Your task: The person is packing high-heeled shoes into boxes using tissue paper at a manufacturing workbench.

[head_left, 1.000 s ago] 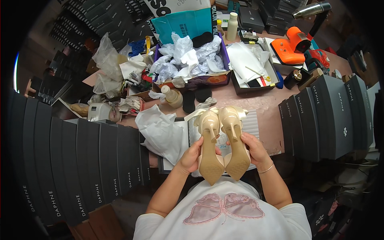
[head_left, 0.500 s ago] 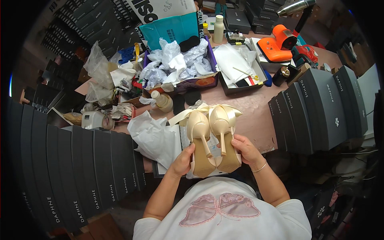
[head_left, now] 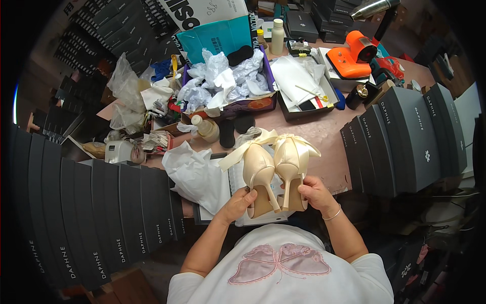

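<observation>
A pair of cream satin high-heeled shoes is held up side by side in front of me, heels toward me and pale ribbon bows at the far end. My left hand grips the left shoe by its outer side, thumb near the sole. On the other side, my right hand holds the right shoe the same way. Parts of both tan soles show below the heels. Beneath the shoes lies an open shoebox, largely hidden, with crumpled white tissue paper spilling over its left side.
Rows of dark shoeboxes stand at left and right. Across the table are a purple box of crumpled paper, a tray of papers, an orange device, a squat bottle and black pads.
Both shoes have tilted so their backs show more and their soles less. They have shifted slightly right, and both hands have moved a little with them.
</observation>
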`<state>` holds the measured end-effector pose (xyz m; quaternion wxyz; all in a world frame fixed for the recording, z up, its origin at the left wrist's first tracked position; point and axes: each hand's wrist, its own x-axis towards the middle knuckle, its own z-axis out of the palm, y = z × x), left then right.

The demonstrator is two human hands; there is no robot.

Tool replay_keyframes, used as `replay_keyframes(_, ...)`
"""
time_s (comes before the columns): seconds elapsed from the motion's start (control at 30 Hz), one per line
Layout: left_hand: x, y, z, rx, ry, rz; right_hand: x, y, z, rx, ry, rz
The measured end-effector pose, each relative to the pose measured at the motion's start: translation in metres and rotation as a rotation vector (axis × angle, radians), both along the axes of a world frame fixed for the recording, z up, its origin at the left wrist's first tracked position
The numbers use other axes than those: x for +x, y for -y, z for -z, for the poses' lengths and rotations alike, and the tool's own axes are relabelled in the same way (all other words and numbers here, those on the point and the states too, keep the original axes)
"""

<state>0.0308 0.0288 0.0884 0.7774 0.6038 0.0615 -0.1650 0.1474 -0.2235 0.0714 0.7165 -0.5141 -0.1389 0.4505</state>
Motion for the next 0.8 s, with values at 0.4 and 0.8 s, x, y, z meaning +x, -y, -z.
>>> replay_keyframes(0.4,0.006,0.011,-0.026,0.123,0.018,-0.008,0.011,-0.001,-0.016,-0.006,0.249,0.115)
replay_keyframes(0.8,-0.030,-0.002,-0.039,1.207,0.237,0.369,0.094,-0.003,0.003,-0.986,1.124,-0.034)
